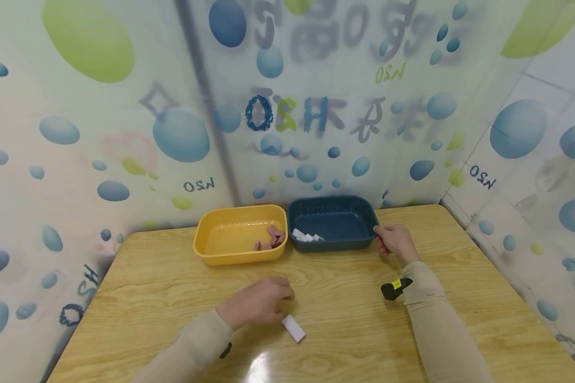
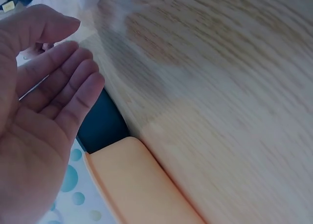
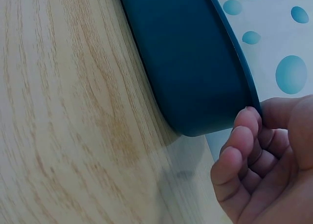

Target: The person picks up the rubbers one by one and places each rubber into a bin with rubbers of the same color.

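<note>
My right hand (image 1: pixel 395 242) pinches the right rim of a dark blue plastic bin (image 3: pixel 195 72) between thumb and fingers. Inside that bin, several small white blocks (image 1: pixel 306 235) lie in the front left corner. Over the table, my left hand (image 1: pixel 261 302) hovers with loosely bent fingers and holds nothing, as the left wrist view also shows. Just beside its thumb, a white rectangular block (image 1: pixel 294 328) lies flat on the wood. To the left of the blue bin and against it stands a yellow bin (image 1: pixel 243 257), with several reddish-brown blocks (image 1: pixel 278 235) in its right part.
Both bins stand at the back of a wood-grain table (image 1: pixel 345 314), close to a white wall covering (image 1: pixel 287 159) with blue and green spots. A similar covering closes off the right side. A black wrist device (image 1: pixel 394 289) sticks out from the right cuff.
</note>
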Motion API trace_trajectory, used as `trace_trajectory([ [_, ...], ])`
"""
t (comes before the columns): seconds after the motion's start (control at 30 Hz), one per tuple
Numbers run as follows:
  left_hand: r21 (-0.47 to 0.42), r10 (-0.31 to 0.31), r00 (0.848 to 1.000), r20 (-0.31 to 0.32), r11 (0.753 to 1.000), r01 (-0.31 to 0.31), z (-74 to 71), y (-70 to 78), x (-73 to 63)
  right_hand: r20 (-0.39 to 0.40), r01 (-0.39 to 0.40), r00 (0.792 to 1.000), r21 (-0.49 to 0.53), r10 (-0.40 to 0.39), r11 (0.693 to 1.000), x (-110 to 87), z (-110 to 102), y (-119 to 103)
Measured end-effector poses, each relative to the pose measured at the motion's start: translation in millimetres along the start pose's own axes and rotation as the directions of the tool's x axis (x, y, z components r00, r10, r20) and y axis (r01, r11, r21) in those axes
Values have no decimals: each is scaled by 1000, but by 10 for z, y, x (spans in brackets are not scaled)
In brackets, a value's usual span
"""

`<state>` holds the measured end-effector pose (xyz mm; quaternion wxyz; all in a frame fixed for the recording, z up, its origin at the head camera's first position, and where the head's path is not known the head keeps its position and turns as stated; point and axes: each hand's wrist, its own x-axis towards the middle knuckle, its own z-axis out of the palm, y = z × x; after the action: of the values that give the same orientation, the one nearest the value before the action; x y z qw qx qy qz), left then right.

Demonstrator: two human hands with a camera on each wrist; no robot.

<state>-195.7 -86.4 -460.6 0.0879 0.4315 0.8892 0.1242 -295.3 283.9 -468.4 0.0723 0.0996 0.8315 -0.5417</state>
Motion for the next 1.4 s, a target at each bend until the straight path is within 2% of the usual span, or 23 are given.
trace_trajectory([
  [0.27, -11, 31, 996, 79, 999, -30, -7, 77, -6, 2, -4, 1000, -1, 4, 1000, -15, 1, -15],
  [0.4, -17, 45, 994, 98, 999, -44, -6, 112, -6, 12, -11, 1000, -11, 11, 1000, -24, -5, -29],
  [0.57, 9, 51, 994, 92, 999, -52, 7, 139, -16, 15, -16, 1000, -6, 16, 1000, -25, -9, -34],
  [0.97, 41, 99, 994, 35, 994, -100, 58, 125, -26, 15, -7, 1000, 14, 7, 1000, -20, -3, -28],
  [1.2, 14, 43, 998, 41, 999, -44, 64, 117, -19, 15, -8, 1000, 21, 8, 1000, -32, -2, -31],
  [1.4, 26, 2, 1000, -7, 1000, -2, 68, 111, -4, 12, -10, 1000, 30, 10, 999, -29, 2, -31],
])
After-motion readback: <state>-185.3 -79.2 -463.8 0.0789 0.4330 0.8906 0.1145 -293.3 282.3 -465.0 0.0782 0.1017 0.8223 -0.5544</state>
